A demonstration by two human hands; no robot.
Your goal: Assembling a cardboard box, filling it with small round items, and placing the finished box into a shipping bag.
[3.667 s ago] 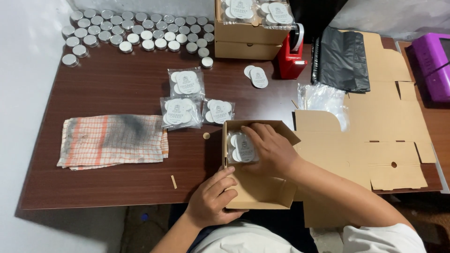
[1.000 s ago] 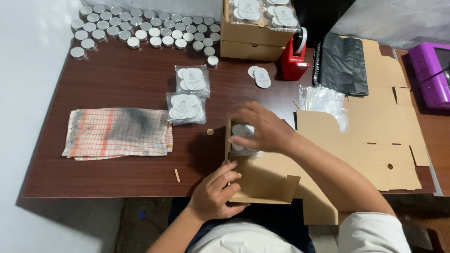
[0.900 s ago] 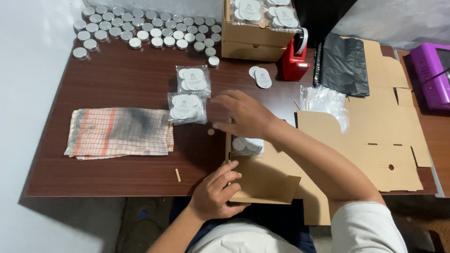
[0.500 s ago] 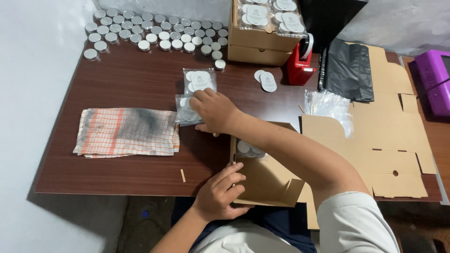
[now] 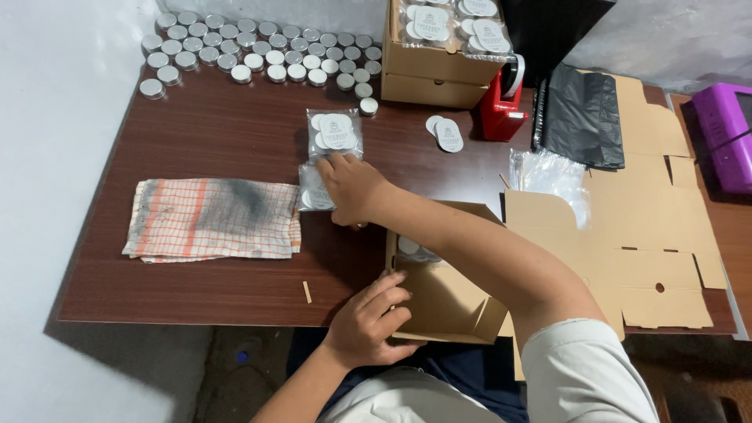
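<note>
Right grip (image 5: 352, 188) closed on clear packet (image 5: 313, 190), moved out from box (image 5: 439, 301), left grip (image 5: 368, 321) steadying box

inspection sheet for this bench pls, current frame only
Surface: dark wood table, mostly covered.
Job's things: clear packet of round tins under right hand; second packet behind it; open cardboard box steadied by left hand, tins inside.
Clutter: checked cloth, loose tins, red tape dispenser, black bags, flat cardboard.
Hands: bare; right grip unclear.
Cables: nothing seen.
Surroundings: white wall, purple device.
</note>
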